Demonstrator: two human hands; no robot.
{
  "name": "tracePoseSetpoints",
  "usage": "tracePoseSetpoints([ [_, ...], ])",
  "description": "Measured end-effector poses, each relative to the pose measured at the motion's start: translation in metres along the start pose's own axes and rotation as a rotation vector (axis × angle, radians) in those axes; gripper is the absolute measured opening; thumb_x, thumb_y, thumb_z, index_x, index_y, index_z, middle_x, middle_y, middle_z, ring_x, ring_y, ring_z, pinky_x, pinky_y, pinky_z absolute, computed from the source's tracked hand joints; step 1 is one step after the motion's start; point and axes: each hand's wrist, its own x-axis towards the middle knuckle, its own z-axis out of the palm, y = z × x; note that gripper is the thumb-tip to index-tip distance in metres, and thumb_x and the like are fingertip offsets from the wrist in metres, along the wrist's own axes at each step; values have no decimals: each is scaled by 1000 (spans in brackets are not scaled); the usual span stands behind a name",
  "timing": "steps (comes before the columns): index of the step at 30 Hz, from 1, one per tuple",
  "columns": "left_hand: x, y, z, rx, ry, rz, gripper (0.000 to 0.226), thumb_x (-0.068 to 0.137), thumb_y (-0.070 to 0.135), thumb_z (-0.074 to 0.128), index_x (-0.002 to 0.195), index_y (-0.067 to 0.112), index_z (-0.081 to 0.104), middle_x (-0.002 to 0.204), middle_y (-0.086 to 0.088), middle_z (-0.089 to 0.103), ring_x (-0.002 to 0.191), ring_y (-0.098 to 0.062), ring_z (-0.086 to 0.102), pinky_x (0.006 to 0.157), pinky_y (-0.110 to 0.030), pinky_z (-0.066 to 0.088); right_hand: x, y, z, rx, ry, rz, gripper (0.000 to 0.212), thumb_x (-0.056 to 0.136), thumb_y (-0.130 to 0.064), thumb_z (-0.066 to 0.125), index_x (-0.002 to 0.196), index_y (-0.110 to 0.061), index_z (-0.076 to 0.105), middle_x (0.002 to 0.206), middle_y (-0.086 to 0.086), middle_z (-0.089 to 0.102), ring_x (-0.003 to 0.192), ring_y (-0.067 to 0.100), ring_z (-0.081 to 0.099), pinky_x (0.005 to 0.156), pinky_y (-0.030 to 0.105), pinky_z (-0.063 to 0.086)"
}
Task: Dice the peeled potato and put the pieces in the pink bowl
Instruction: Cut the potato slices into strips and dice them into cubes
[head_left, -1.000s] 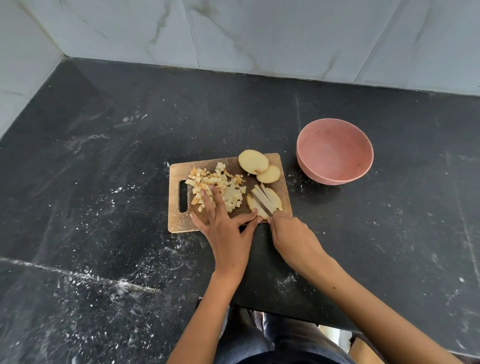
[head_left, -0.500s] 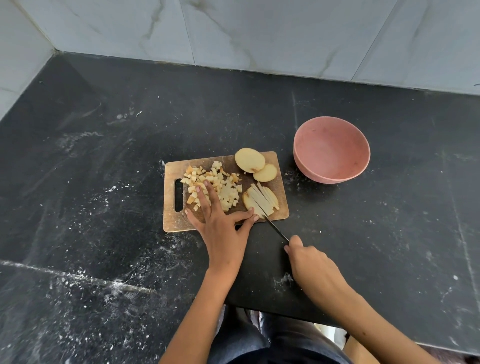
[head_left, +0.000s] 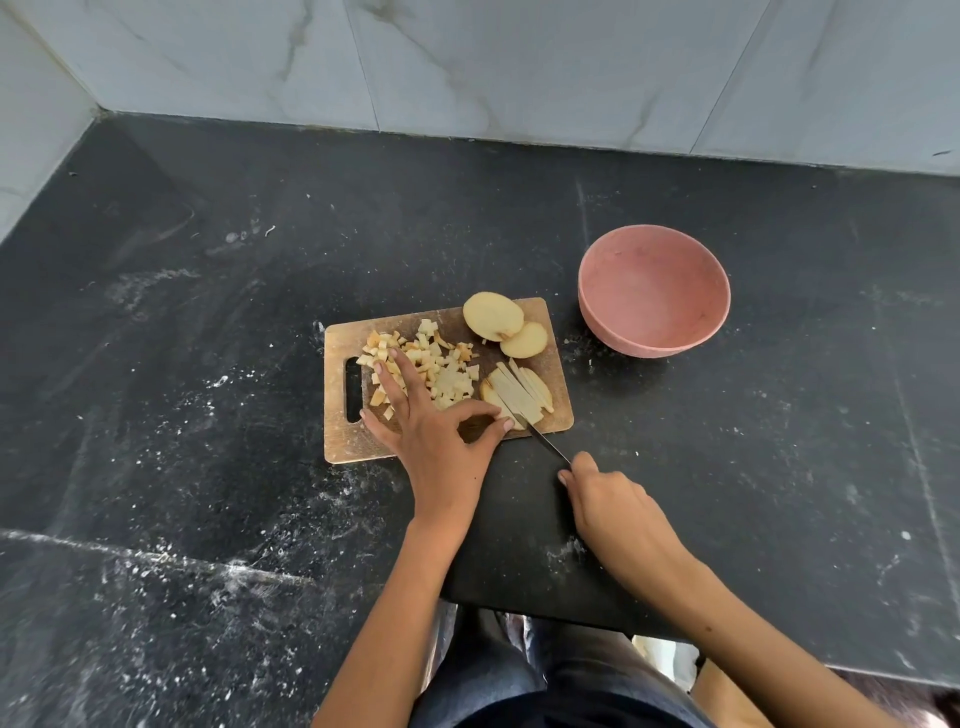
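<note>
Potato strips (head_left: 519, 397) lie fanned at the right end of a wooden cutting board (head_left: 343, 441), on the near side, with the blade of a knife (head_left: 543, 441) angled across their near ends. The right hand (head_left: 613, 506) is curled around the knife's handle, off the board over the dark countertop (head_left: 208, 312), so only the thin blade reaches the strips. The left hand (head_left: 431, 436) rests flat on the board, fingers spread and straight over a heap of diced potato (head_left: 441, 369) toward the board's left half; its thumb and forefinger stretch right, and the fingertip touches the near end of the strips just beside the blade. Two round potato slices (head_left: 501, 322) overlap at the board's far right corner, apart from both hands. The pink bowl (head_left: 654, 291) stands on the countertop to the right of the board, well clear of the knife, with no pieces visible inside.
</note>
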Motion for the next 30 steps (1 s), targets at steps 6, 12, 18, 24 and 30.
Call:
tracePoseSetpoints([
  [6,-3,-3,1,15,36,19,20,73,47,76,92,40,74,160,-7,-6,143,-21,-24,108,-54,-18,-15,19,6,-22,-16,35,26,104,-37,21,91,-16,29,77,5,53,82,34,60,67,39,44],
  [12,-7,-6,3,-9,40,33,7,78,40,73,85,38,75,159,-1,-3,145,-21,-20,110,-51,-17,-22,20,-1,125,50,-17,27,102,-38,30,83,-19,33,66,-1,48,63,23,48,60,37,38],
  [18,-3,-7,1,-26,41,28,5,78,39,74,83,38,75,160,-2,0,145,-21,-19,110,-46,-22,-5,6,-25,53,113,-103,29,102,-33,34,75,-24,33,64,-5,45,56,14,44,51,27,28],
  [24,1,-5,-2,6,41,14,3,76,39,76,78,36,75,159,3,-2,146,-24,-16,107,-41,-27,20,-26,-25,42,61,-62,30,103,-37,26,115,-11,37,95,13,62,81,31,60,73,44,50],
  [30,1,-7,-4,32,6,17,3,79,40,72,80,38,75,159,0,-5,144,-19,-23,104,-37,-32,29,-31,-19,66,50,-76,20,103,-35,27,92,-20,32,79,1,48,65,19,50,61,37,44],
])
